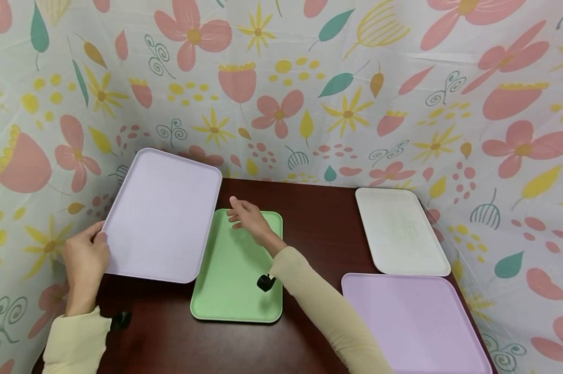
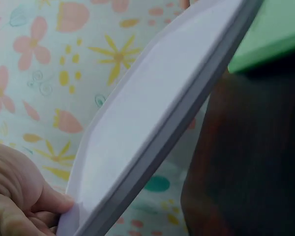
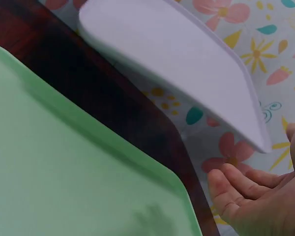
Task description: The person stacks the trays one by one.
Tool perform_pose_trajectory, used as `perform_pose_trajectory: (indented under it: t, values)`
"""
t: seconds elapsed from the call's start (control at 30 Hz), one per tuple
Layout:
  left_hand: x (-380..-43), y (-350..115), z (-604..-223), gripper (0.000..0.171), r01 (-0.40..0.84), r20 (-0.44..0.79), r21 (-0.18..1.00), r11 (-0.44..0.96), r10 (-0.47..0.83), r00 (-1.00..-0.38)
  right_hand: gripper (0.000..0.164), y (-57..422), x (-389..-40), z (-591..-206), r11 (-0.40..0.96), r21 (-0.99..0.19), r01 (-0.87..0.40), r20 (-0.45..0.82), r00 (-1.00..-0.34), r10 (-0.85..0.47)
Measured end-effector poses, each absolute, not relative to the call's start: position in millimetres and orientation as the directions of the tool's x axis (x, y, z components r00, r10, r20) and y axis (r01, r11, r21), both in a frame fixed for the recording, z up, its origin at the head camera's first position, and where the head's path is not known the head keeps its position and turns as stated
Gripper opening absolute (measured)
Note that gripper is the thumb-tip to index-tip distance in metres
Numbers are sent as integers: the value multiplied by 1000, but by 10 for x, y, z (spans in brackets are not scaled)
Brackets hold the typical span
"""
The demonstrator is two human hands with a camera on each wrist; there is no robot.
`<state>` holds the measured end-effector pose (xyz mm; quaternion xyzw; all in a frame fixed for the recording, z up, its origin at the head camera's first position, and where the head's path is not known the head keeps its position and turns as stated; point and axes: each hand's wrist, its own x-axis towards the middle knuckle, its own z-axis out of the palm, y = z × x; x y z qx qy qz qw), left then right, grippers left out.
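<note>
My left hand (image 1: 87,255) grips the left edge of a pale lavender tray (image 1: 161,215), thumb on its upper face. In the left wrist view the lavender tray (image 2: 132,108) is tilted, its outer side showing. It is raised over the left part of the table and overlaps the corner of a green tray (image 1: 239,270) in the head view. My right hand (image 1: 250,221) hovers above the far end of the green tray, fingers loosely extended and holding nothing. The right wrist view shows those fingers (image 3: 241,189) apart from the lavender tray's corner.
A white tray (image 1: 403,231) lies at the table's back right. In front of it sits a purple tray (image 1: 414,322) at the near right. Flower-printed cloth (image 1: 281,93) hangs behind and on both sides of the dark brown table (image 1: 321,218).
</note>
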<state>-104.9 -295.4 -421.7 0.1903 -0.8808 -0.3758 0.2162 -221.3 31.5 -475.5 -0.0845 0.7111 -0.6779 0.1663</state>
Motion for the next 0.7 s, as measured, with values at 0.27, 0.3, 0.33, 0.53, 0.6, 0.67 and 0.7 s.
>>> perform_pose_trajectory:
  t: [0.27,0.3,0.33,0.53,0.6,0.67,0.7]
  values:
    - [-991,-2758,-4237,37,-234,76,756,612,-437,-896,57,356,-2185,-4765,-14,-992,124,-114,-946,-303]
    - [-988,-2735,-4254,37,-236,62,760,606,-428,-902,54,363,-2180,-4768,-13,-992,124,-114,-948,-296]
    - [-985,-2712,-4273,37,-241,46,761,602,-422,-906,51,371,-2177,-4775,-7,-993,121,-114,-950,-292]
    - [-956,-2579,-4381,37,-245,-5,772,587,-380,-925,35,454,-2123,-4785,29,-992,122,-125,-958,-258]
    - [-956,-2547,-4409,37,-240,-10,774,586,-368,-930,34,485,-2106,-4776,29,-992,123,-126,-962,-241]
    - [-953,-2517,-4434,37,-243,-30,787,567,-358,-933,33,512,-2096,-4770,32,-992,125,-129,-966,-226]
    - [-948,-2503,-4445,37,-246,-41,792,558,-353,-935,33,525,-2093,-4771,34,-991,127,-131,-966,-221]
